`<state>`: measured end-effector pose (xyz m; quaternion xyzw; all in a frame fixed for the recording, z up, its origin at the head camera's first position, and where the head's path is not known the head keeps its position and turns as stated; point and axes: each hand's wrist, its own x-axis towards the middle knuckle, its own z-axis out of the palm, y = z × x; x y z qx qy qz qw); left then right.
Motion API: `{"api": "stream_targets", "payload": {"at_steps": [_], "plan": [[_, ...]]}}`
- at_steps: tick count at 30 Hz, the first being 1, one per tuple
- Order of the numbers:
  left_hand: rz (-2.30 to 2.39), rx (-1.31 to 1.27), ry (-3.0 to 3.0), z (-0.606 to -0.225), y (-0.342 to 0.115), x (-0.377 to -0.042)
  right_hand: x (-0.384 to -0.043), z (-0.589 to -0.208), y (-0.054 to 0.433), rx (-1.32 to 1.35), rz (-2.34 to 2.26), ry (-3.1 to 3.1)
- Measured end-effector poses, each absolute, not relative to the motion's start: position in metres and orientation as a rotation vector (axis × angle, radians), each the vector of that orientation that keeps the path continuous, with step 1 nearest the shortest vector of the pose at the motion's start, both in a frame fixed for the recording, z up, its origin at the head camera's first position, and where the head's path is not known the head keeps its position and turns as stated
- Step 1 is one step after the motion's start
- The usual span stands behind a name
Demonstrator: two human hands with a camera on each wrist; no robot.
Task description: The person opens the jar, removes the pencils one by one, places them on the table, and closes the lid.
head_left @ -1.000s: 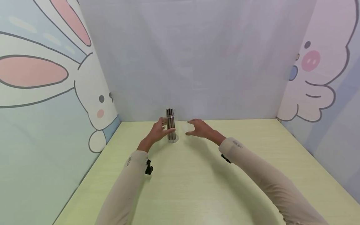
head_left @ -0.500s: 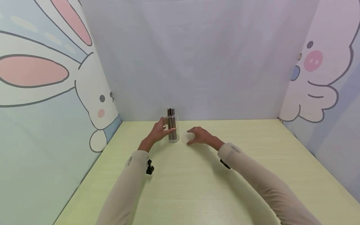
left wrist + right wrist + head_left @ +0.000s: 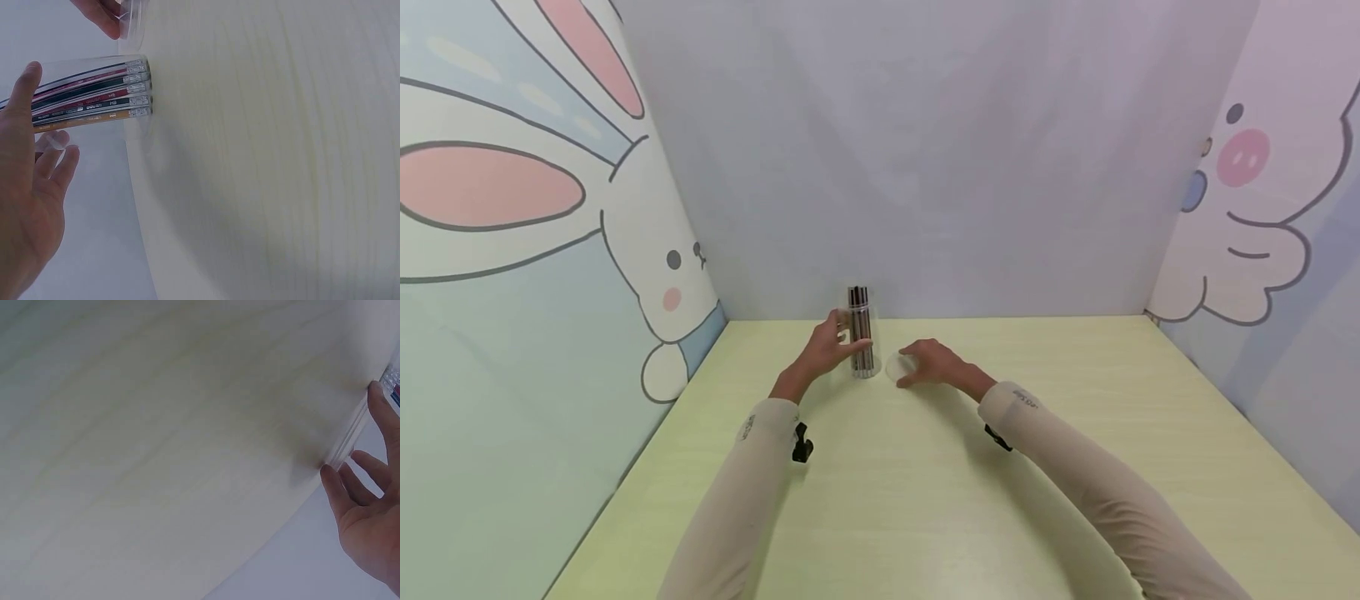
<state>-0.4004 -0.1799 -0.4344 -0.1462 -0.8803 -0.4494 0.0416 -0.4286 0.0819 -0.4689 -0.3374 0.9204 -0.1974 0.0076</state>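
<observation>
A clear round container (image 3: 875, 367) stands upright on the table, holding several pencils (image 3: 94, 97) with their eraser ends down. Its left side is gripped by my left hand (image 3: 822, 350), thumb across the front and fingers behind; the clear wall makes exact contact hard to see. Just right of the container, a clear round lid (image 3: 893, 367) lies on the tabletop. My right hand (image 3: 934, 364) holds this lid by its edge, between thumb and fingers; in the right wrist view the lid (image 3: 349, 434) appears edge-on against the table.
The pale wood-grain table (image 3: 880, 483) reaches back to a plain grey wall (image 3: 925, 167). Side panels with a rabbit drawing (image 3: 647, 250) and another cartoon animal (image 3: 1243, 158) border it left and right.
My right hand has come down and nearer with the lid, which now lies on the table. My left hand keeps its grip on the pencil container, almost unmoved.
</observation>
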Motion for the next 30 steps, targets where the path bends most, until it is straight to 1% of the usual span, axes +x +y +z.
{"api": "stream_targets", "payload": {"at_steps": [6, 19, 30], "plan": [[-1.374, -0.454, -2.697, -0.434, -0.178, -0.402, -0.43, -0.468, 0.083, -1.113, -0.648, 2.858], [-1.374, -0.453, -2.7, -0.432, -0.178, -0.401, -0.431, -0.463, 0.082, -1.065, -0.639, 2.858], [-1.358, -0.45, -2.703, -0.431, -0.179, -0.396, -0.437, -0.436, 0.079, -1.122, -0.679, 2.864]]}}
